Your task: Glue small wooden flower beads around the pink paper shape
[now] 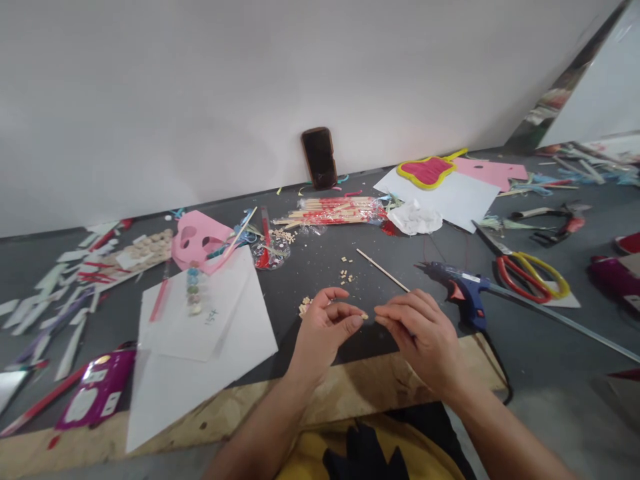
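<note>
A white wall (200, 100) rises behind a dark grey worktop (320, 283), with a phone (319, 158) propped against the wall and a plywood board (350, 387) along the near edge. Your 2 forearms angle in from the bottom of the view, and your wrists sit low, bringing your hands together just above the worktop. Your left hand (323, 330) forms a narrow pinch, with its thumb and index finger closed on a small tan piece (364, 316) at the fingertips and the other fingers loosely curled. Your right hand (425, 340) is also narrowly pinched, its fingertips (385, 319) just beside that piece; from this view, you cannot tell whether they hold anything of their own. With a piece this small, it seems best to grip with the pads rather than the nails, keep the pressure light and even, and hold both wrists steady so it does not slip or spring away. A small heap of tan crumbs (303, 307) lies by your left hand, and more tan bits (345, 273) are scattered farther out, near a thin wooden stick (383, 270). To your right, a blue hot glue gun (463, 290) lies with its nozzle pointing left, and beyond it are scissors (530, 277) with red and yellow handles. To your left are white paper sheets (200, 347) and a pink paper mask (197, 240).
</note>
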### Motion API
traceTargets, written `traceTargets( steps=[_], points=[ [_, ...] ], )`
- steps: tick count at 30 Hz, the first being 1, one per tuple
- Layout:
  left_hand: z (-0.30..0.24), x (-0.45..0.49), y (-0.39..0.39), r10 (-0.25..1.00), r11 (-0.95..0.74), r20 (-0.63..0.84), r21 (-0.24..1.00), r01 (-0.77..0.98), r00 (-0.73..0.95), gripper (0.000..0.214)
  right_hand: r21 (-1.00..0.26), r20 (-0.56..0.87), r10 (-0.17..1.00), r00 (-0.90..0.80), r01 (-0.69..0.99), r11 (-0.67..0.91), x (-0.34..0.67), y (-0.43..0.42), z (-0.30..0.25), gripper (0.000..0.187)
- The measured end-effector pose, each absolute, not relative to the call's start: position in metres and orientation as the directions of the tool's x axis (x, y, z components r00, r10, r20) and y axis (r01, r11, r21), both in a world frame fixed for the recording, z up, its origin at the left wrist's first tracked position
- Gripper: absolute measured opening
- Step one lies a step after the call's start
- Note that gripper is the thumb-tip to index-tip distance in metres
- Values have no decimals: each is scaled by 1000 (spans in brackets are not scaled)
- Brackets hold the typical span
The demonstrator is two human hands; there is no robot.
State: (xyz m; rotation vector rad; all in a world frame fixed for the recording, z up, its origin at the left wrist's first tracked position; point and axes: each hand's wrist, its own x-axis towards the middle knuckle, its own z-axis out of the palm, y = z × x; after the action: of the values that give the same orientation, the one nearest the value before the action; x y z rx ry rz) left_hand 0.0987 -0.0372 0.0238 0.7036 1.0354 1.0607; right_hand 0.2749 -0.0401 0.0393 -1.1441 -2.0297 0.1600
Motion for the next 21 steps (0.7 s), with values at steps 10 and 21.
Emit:
traceTargets(
  steps=[10,21],
  points=[
    [17,72,-42,937,325,-350,861,-391,9,43,-343,284,924,-254,873,346,298,22,27,16],
    [23,52,-40,934,273,-350,833,-482,-74,47,-252,86,914,-398,878,406,253,71,11,22]
  ],
)
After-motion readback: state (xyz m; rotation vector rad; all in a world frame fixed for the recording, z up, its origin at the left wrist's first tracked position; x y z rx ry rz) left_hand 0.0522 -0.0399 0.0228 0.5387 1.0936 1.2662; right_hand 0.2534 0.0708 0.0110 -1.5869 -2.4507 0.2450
